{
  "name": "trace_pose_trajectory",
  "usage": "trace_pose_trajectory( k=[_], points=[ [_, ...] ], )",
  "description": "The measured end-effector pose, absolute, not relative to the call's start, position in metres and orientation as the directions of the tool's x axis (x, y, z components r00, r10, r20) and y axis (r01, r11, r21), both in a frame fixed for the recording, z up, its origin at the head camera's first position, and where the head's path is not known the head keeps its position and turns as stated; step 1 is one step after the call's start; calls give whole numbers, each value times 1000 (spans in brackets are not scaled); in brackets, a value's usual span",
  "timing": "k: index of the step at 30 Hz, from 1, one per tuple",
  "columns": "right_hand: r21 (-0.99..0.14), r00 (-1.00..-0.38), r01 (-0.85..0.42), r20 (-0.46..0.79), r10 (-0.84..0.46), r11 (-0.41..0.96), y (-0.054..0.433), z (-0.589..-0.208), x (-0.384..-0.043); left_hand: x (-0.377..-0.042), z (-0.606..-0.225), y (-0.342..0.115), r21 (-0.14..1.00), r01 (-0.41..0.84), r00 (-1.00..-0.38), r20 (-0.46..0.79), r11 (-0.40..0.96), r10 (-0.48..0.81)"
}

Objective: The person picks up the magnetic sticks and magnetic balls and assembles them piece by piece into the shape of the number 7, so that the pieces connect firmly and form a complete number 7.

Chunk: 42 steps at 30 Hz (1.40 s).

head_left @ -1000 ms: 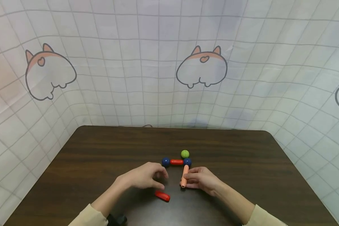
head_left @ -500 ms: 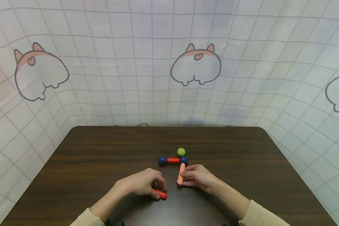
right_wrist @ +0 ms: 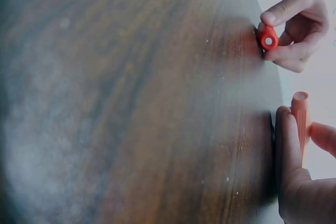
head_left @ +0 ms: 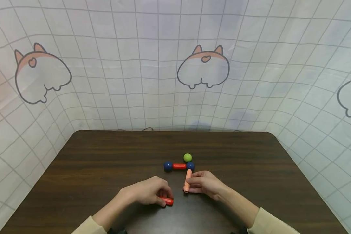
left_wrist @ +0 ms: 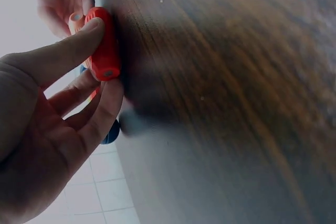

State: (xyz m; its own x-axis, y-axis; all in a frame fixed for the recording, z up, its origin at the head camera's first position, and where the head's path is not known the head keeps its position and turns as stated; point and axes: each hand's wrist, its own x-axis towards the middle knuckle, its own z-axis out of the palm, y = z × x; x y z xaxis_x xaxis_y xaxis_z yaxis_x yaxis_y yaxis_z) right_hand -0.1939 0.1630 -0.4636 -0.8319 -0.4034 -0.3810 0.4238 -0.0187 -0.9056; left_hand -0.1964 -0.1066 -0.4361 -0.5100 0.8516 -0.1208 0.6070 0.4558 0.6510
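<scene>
My left hand [head_left: 152,191] pinches a short red magnetic rod [left_wrist: 106,51] between thumb and fingertips, close over the table. In the right wrist view a silvery dot shows in that rod's end. My right hand [head_left: 206,183] holds a longer orange magnetic rod [head_left: 188,181] between thumb and fingers; its far end is right at a blue ball [head_left: 190,165]. Another red rod [head_left: 179,166] lies in line between that ball and a second blue ball [head_left: 168,166]. Just behind the right-hand blue ball sits a green ball [head_left: 188,157].
The dark wood-grain table [head_left: 105,152] has rounded back corners. Behind and beside it hangs a white grid-patterned curtain [head_left: 128,65] with cartoon animal drawings. A thin dark cord [head_left: 148,129] shows at the table's back edge.
My left hand has come down onto the loose red rod and taken hold of it. The right hand keeps its hold on the orange rod. The head view has shifted slightly.
</scene>
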Motion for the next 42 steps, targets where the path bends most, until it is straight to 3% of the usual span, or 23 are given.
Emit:
trace_pose_trajectory(
  k=[5, 19, 26, 34, 42],
  points=[
    [-904, -833, 425, -377, -405, -33, 164, -464, -194, -197, -435, -106, 629, 623, -515, -117, 465, 849],
    [-908, -826, 418, -370, -426, -22, 164, -462, -196, -191, -437, -103, 822, 408, -599, -87, 397, 796],
    [-909, -830, 417, -374, -415, -14, 165, -460, -198, -186, -439, -95, 880, 252, -624, -170, 403, 762],
    [-907, -822, 421, -378, -426, -6, 165, -461, -196, -179, -441, -85, 952, -111, -620, -290, 284, 730],
    [-908, -823, 419, -374, -427, -14, 166, -462, -195, -177, -445, -76, 946, -224, -631, -325, 235, 704]
  ],
)
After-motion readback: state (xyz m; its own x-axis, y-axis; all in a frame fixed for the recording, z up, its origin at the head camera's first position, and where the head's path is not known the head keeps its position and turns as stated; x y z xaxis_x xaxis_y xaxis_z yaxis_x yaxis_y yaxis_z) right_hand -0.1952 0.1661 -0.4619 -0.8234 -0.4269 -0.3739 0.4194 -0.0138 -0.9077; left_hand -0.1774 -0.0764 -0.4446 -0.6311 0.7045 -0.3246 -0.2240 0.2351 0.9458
